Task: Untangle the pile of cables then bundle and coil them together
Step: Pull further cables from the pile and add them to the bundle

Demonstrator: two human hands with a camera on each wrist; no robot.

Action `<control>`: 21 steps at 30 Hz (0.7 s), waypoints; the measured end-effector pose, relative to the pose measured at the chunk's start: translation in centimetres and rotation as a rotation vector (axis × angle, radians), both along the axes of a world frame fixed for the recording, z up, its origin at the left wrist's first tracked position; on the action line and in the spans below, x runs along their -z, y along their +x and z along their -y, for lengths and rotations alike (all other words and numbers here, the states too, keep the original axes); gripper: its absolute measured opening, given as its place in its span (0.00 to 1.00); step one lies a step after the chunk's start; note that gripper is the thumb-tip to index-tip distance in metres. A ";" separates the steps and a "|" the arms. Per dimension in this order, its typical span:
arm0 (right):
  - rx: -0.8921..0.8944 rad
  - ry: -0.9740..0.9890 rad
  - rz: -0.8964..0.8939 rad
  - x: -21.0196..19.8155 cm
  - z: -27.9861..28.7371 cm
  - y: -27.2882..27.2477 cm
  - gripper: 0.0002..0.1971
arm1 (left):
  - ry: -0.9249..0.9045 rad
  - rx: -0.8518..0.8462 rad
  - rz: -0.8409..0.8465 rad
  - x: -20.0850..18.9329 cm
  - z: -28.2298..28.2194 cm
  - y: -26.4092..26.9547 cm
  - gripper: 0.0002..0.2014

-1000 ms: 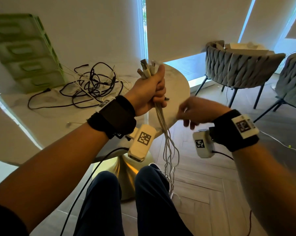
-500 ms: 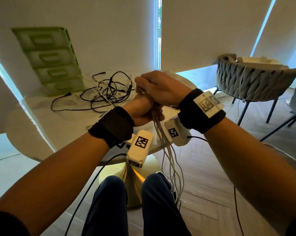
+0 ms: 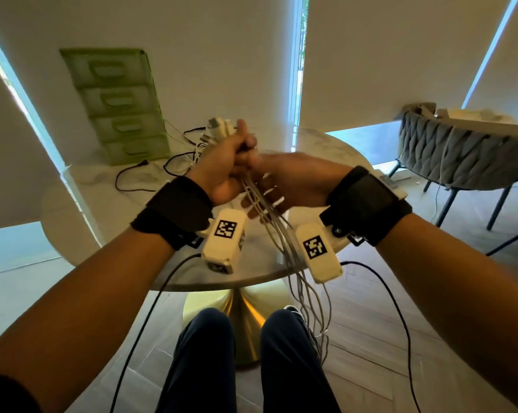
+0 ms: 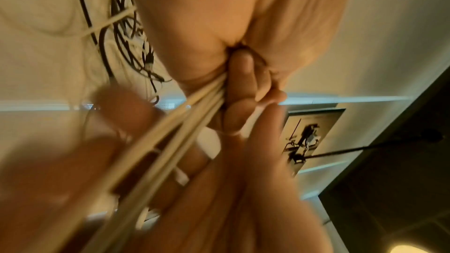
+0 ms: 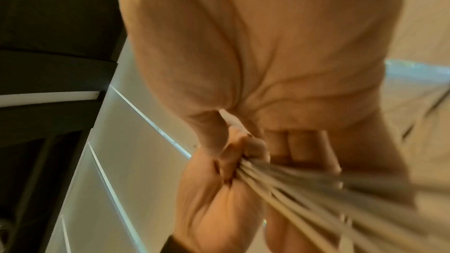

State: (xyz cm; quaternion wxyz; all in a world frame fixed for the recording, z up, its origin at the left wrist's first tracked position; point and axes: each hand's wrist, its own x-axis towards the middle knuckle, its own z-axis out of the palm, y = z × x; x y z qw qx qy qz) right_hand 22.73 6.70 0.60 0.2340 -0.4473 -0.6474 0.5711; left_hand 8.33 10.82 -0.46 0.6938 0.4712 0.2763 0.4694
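Note:
A bundle of white cables (image 3: 281,234) hangs from my left hand (image 3: 230,162), which grips it in a fist above the table; the connectors (image 3: 219,126) stick up out of the fist. My right hand (image 3: 287,180) sits right against the left fist, just below it, with its fingers curled round the same strands. In the left wrist view the white cables (image 4: 170,141) run out of the left fist (image 4: 219,45) and between the thumb and fingers of the right hand (image 4: 231,189). The right wrist view is blurred; the cables (image 5: 304,189) fan out there.
Tangled black and white cables (image 3: 162,168) lie on the round marble table (image 3: 102,210) beside a green drawer unit (image 3: 117,105). The table stands on a gold pedestal (image 3: 245,305) by my knees. The bundle's loose ends trail to the floor. A grey chair (image 3: 460,150) stands at right.
My right hand came in from the right, passed over the left fist, and now wraps the hanging strands just below it. The left hand keeps its grip on the bundle.

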 end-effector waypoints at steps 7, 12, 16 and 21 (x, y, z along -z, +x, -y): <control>-0.003 0.028 0.225 0.7 -1.2 -2.4 0.17 | -0.002 0.066 0.140 0.3 -1.3 -5.4 0.32; -0.116 0.001 0.317 0.9 -0.9 -3.7 0.17 | -0.025 0.117 0.165 0.5 -1.0 -6.7 0.33; -0.200 0.087 0.399 1.5 0.0 -5.1 0.15 | -0.140 -0.036 0.091 0.7 -1.4 -6.4 0.32; -0.354 0.087 0.574 1.3 -0.1 -4.6 0.17 | -0.115 0.033 0.013 0.9 -1.6 -8.1 0.31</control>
